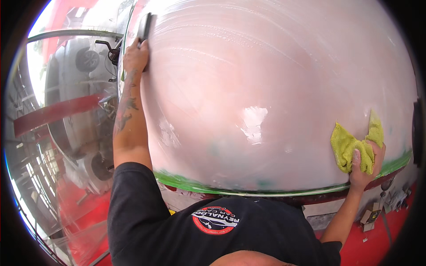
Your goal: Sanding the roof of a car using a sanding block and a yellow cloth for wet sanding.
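A broad, curved car body panel, pale pinkish white and wet, stretches out before me, streaked with water and showing green along its near edge. At its far left side my left hand is closed round a long dark grey sanding block, which lies against the surface. Over on the right, my right hand grips a bunched yellow-green microfiber towel near the panel's near right edge. Part of the towel sticks up beyond the fingers.
To the left, past a bent black bracket, a light-coloured car is visible behind a red beam. An open cardboard box sits on the red floor at lower right. My torso is close to the panel's near edge.
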A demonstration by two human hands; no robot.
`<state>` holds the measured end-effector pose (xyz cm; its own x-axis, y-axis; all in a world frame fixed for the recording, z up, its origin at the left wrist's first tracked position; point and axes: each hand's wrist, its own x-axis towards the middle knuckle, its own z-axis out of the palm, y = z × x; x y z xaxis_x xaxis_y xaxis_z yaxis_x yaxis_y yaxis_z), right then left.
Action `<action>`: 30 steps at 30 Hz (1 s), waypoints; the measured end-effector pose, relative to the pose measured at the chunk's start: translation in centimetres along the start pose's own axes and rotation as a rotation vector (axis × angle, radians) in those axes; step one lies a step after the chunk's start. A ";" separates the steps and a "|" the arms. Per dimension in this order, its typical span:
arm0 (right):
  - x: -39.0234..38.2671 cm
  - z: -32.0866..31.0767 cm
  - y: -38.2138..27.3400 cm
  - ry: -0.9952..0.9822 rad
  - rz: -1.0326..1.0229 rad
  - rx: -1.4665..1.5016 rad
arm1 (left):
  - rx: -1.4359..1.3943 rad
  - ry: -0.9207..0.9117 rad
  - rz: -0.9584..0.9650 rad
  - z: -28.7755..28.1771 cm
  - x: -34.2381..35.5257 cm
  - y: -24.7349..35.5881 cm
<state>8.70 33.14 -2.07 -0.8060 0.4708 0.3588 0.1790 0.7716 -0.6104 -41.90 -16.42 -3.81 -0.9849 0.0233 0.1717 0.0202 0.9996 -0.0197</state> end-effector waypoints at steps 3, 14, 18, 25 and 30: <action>0.6 0.6 -0.7 -0.011 -0.012 0.019 | 0.067 0.004 -0.141 0.8 0.2 -4.2; 0.7 0.7 -0.4 0.013 -0.047 0.017 | -0.471 0.063 0.918 -8.1 -28.2 28.1; -0.1 -0.2 0.6 0.025 -0.019 -0.020 | -0.387 0.094 0.713 -6.3 -21.1 20.6; 0.6 0.4 -0.8 0.012 -0.023 0.033 | -0.068 -0.064 -0.190 -1.8 -7.2 -7.2; 0.7 0.6 -0.8 0.008 -0.031 0.026 | -0.187 0.095 0.187 -2.3 -15.3 7.3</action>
<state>7.70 32.60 -1.74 -0.8063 0.4501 0.3839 0.1390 0.7749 -0.6166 -26.30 -9.46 -4.34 -0.9406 0.2001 0.2742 0.2402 0.9631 0.1212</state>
